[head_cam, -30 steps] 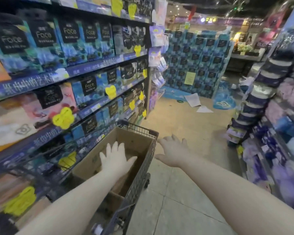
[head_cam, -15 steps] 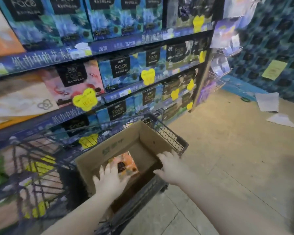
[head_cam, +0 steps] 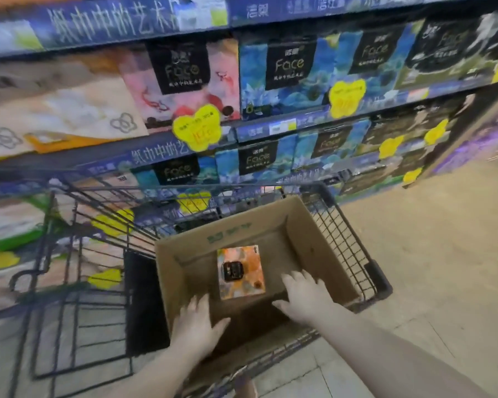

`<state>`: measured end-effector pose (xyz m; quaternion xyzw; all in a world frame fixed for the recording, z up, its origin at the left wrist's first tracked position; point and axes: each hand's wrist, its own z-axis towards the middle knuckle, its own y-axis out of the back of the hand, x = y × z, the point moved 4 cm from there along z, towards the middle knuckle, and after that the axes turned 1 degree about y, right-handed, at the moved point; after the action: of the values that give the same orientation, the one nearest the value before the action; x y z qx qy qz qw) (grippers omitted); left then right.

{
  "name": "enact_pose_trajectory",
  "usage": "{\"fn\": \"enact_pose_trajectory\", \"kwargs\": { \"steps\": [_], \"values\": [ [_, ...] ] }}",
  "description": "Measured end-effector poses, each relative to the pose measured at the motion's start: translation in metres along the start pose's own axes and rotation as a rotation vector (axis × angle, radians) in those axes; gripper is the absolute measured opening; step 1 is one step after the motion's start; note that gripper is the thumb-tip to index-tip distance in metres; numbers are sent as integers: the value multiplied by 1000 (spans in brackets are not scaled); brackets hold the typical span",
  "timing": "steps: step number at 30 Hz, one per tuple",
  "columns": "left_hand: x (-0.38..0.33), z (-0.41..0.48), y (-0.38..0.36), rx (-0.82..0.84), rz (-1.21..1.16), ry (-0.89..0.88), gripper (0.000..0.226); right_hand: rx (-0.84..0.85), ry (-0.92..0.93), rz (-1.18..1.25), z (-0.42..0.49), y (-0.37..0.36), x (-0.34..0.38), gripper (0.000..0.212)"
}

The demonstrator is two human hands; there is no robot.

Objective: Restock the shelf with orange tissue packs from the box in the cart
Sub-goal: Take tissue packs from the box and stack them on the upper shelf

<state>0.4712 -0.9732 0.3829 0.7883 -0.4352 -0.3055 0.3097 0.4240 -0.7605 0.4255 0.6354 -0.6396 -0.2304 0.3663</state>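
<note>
Both hands have reached deeper into the cardboard box (head_cam: 314,225) than half a second ago, and the orange tissue pack (head_cam: 240,272) now shows whole between them. The left hand (head_cam: 196,326) is spread flat and holds nothing. The right hand (head_cam: 305,297) has loose fingers, also empty, just right of the pack. The box sits in the wire cart (head_cam: 347,248).
</note>
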Motion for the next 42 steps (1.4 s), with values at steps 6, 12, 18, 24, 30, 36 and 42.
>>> {"fn": "enact_pose_trajectory", "kwargs": {
  "steps": [6, 12, 18, 24, 30, 36, 42],
  "values": [
    [-1, 57, -5, 65, -195, 20, 69, 78, -1, -50, 80, 11, 4, 61],
    [3, 97, -27, 237, -227, 207, 67, 221, 30, -85, 152, -3, 2, 64],
    [7, 145, -74, 251, -474, 307, 47, 286, 199, -222, 256, -39, 7, 63],
    [0, 189, -157, 319, -850, 550, 43, 187, 342, -232, 312, -61, 25, 56],
    [-5, 205, -187, 175, -1215, 817, 31, 273, 397, -120, 348, -86, 31, 68],
    [-16, 207, -201, 116, -1553, 888, 28, 263, 315, -14, 360, -101, 21, 72],
    [-11, 184, -185, -30, -1461, 923, 45, 365, 66, 234, 323, -114, -13, 101]
  ]
}}
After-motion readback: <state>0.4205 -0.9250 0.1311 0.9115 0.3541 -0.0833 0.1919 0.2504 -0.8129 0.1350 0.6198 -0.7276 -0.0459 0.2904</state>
